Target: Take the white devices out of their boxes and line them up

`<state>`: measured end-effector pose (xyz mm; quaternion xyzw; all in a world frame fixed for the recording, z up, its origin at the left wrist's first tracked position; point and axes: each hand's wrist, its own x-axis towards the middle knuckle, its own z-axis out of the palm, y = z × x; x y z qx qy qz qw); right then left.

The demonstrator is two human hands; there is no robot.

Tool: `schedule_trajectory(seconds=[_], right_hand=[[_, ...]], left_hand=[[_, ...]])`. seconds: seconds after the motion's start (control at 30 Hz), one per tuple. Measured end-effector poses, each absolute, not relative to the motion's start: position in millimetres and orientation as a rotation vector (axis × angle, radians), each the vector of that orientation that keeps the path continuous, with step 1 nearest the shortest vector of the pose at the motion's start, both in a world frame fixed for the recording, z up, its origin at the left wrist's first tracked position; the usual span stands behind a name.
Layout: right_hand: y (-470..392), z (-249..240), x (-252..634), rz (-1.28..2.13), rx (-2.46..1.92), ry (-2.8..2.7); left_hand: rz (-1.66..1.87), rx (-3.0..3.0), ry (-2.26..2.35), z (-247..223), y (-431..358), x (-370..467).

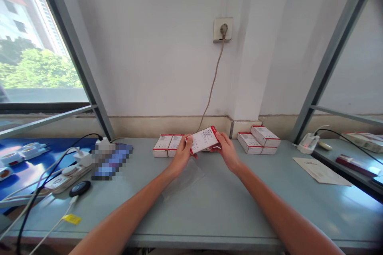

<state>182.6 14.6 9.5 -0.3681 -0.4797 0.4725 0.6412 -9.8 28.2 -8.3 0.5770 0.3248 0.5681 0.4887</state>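
Observation:
A white box with red edges and printed text [204, 139] is held up above the middle of the table, tilted up to the right. My left hand [183, 150] grips its left end, and my right hand [226, 149] grips its right end. Just behind my left hand, similar boxes [163, 143] lie side by side. Part of another box shows beneath the held one, mostly hidden. A clear plastic bag [187, 177] lies flat below my left hand.
More red and white boxes [249, 143] sit at the right rear, one stacked on top. On the left are a power strip [67, 175], cables, a black round device [79, 188] and a blurred-out phone. A paper sheet [320, 171] and white charger [308, 143] lie right.

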Motion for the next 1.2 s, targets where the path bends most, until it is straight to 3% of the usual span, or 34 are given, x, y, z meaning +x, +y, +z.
schedule_trajectory(seconds=[0.27, 0.53, 1.0, 1.2], right_hand=[[25, 6, 192, 1.133, -0.83, -0.935], [34, -2, 204, 0.671, -1.093, -1.094], [19, 14, 208, 1.214, -0.763, -1.232], [19, 16, 217, 1.086, -0.793, -1.467]], left_hand=[[1.4, 1.341, 0.742, -5, 27, -11], [1.399, 1.224, 0.711, -3, 30, -12], [1.555, 1.254, 0.824, 2, 30, -19], [1.62, 1.259, 0.863, 2, 32, -19]])
